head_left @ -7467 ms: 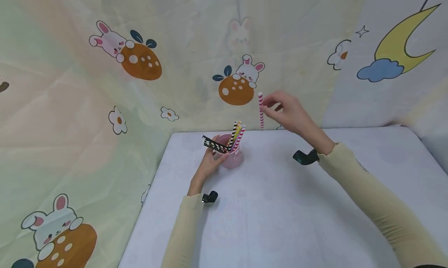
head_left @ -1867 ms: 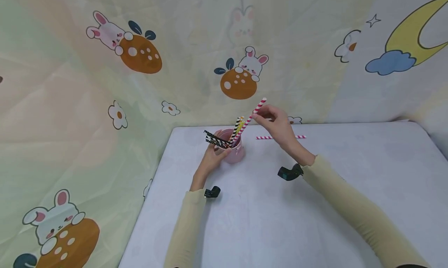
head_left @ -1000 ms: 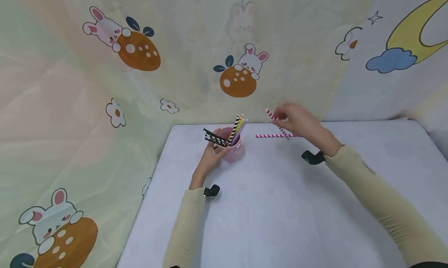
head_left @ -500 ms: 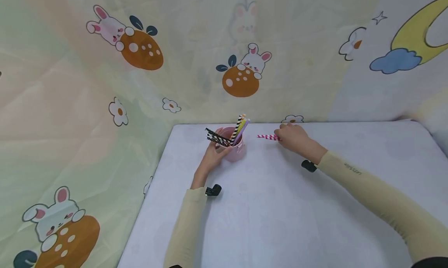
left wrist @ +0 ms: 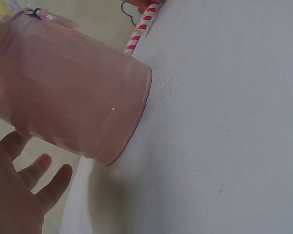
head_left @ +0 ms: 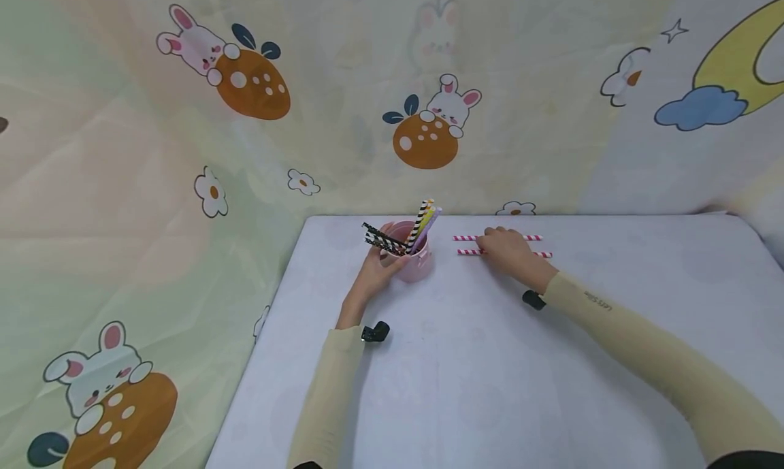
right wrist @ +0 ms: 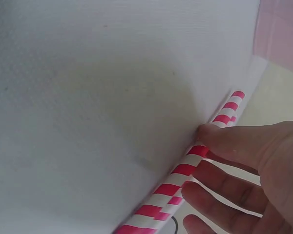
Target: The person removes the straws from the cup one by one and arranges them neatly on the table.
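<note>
My left hand (head_left: 373,275) grips the translucent pink cup (head_left: 416,270) from its left side, thumb near the rim. In the left wrist view several of its fingers spread behind the cup wall. Black-and-white patterned paper straws (head_left: 382,241) lean left out of the cup; yellow and lilac straws (head_left: 431,224) and a black-striped one (head_left: 418,220) lean right. My right hand (head_left: 511,254) is low over the table, pinching a pink-and-white striped straw (right wrist: 185,169) between thumb and fingers. Behind it lies a second pink-striped straw (head_left: 464,237), roughly parallel. The hand covers the middle of both.
A white cloth covers the table (head_left: 441,387). Its far edge meets a printed fabric backdrop (head_left: 343,135) with rabbits, flowers and a moon, close behind the straws. A black wrist camera (head_left: 534,299) sits at the right wrist, another camera (head_left: 376,331) at the left.
My right hand has drawn a second pink-striped straw from the cup, carried it right and lowered it onto the table in front of the first. My left hand stays on the cup.
</note>
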The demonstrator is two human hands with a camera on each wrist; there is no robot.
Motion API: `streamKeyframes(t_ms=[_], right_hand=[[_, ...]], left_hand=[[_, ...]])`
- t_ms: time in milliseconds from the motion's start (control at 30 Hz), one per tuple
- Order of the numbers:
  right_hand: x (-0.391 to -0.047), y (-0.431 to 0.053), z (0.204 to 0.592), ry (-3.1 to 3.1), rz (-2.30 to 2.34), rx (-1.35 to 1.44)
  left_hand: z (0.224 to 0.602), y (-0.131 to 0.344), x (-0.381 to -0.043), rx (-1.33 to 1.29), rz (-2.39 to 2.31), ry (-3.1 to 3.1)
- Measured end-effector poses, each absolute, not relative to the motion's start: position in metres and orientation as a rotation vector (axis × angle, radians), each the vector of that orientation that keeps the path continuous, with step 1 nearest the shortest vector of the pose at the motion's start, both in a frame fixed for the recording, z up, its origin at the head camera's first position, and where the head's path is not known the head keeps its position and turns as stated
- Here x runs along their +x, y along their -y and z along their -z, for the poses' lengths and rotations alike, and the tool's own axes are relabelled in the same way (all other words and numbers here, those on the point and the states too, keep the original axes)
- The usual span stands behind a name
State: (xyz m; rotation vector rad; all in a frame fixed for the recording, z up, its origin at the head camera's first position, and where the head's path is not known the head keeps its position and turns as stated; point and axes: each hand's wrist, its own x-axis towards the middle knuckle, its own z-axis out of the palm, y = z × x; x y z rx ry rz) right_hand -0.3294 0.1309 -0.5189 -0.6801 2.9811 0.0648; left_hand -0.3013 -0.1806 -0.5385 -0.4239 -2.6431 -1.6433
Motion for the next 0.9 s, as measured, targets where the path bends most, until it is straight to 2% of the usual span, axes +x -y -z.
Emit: streamKeyframes(t_ms=[200,433,900], right_hand=[[-0.328,-0.128,0.52,-3.004,-0.01,-0.646],[-0.331,-0.126,0.521,-2.987,0.014,-0.602],[-0.333,-0.122,0.523,-2.997,0.032,-0.606]], left_hand=[[0.534,0.18,-0.299,-0.398,1.683,2.674],[0.501,0.175,-0.281,-0.428,1.691,2.693],[0.5,0.175,-0.281,-0.42,1.706,2.697]])
